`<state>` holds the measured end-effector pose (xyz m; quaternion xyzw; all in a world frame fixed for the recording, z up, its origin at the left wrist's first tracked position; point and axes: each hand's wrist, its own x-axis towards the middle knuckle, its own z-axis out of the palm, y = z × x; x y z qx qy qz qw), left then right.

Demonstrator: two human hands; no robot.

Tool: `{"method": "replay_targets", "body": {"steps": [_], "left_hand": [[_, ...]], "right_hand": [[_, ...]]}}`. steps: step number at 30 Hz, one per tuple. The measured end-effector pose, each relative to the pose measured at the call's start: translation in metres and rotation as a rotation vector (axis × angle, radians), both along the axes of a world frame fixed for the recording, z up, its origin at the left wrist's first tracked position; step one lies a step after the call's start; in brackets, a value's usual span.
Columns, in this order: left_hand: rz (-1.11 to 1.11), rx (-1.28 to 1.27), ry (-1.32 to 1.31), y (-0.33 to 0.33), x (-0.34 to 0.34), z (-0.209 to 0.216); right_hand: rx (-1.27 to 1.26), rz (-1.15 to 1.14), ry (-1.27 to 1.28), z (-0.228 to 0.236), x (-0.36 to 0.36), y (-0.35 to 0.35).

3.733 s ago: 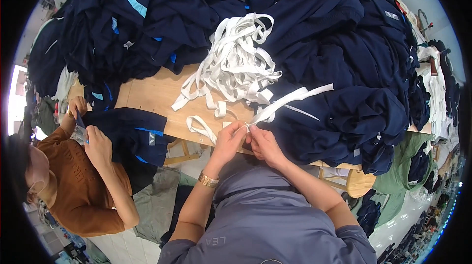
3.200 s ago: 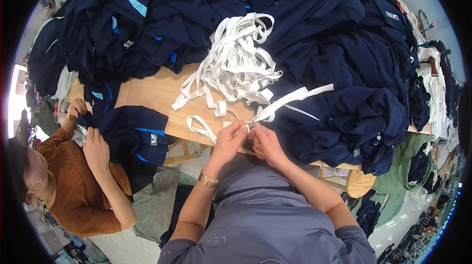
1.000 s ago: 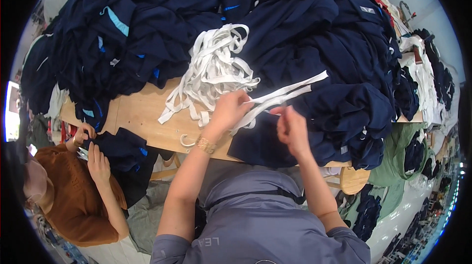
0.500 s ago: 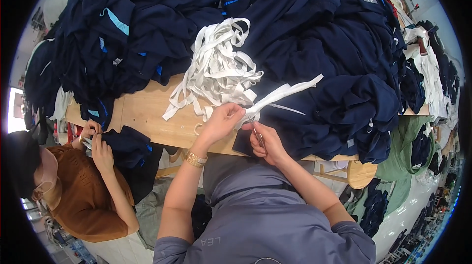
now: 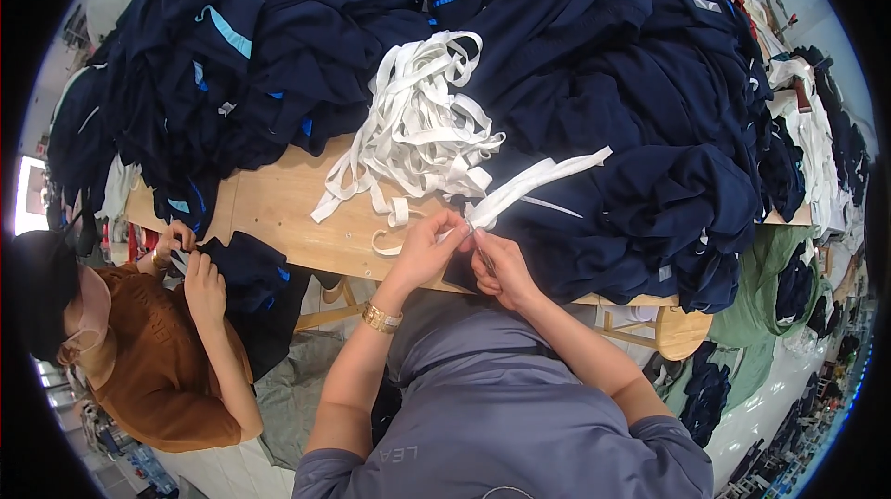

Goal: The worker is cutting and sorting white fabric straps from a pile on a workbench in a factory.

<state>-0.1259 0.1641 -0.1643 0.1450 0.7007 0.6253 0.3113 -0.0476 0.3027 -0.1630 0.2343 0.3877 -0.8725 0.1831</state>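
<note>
My left hand (image 5: 427,250), with a gold bracelet at the wrist, pinches the near end of a bundle of flat white tape strips (image 5: 543,183). The bundle's far ends fan out to the right over navy cloth. Close against it, my right hand (image 5: 504,272) is closed around small metal thread snips (image 5: 488,260), mostly covered by the fingers. Their tips are hard to make out at the strips. Just beyond my hands lies a tangled heap of white tape (image 5: 418,123), and one loose end curls beside my left hand.
Large piles of navy garments (image 5: 603,81) cover much of the wooden table (image 5: 278,211). At the left, a person in a brown top (image 5: 172,360) handles a dark cloth piece. A wooden stool (image 5: 682,332) stands below the table's right edge, near green cloth (image 5: 770,285).
My left hand has moved slightly right and down, and my fingertips are now closer together at the bundle's end. A loose tape end now trails out left of my left hand.
</note>
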Motion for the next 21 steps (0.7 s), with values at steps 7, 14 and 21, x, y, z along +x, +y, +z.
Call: {"method": "replay_targets", "body": {"steps": [7, 14, 21], "left_hand": [[0.000, 0.055, -0.200, -0.0031, 0.0012, 0.0000], [0.013, 0.149, -0.305, -0.0044, 0.0026, -0.0028], [-0.032, 0.125, -0.301, -0.0080, -0.0004, -0.0010]], "right_hand": [[0.061, 0.013, 0.017, -0.0020, -0.0001, -0.0006], [0.067, -0.002, 0.019, 0.0012, 0.0000, -0.0025], [0.115, 0.053, 0.002, -0.0005, -0.0022, -0.0007]]}}
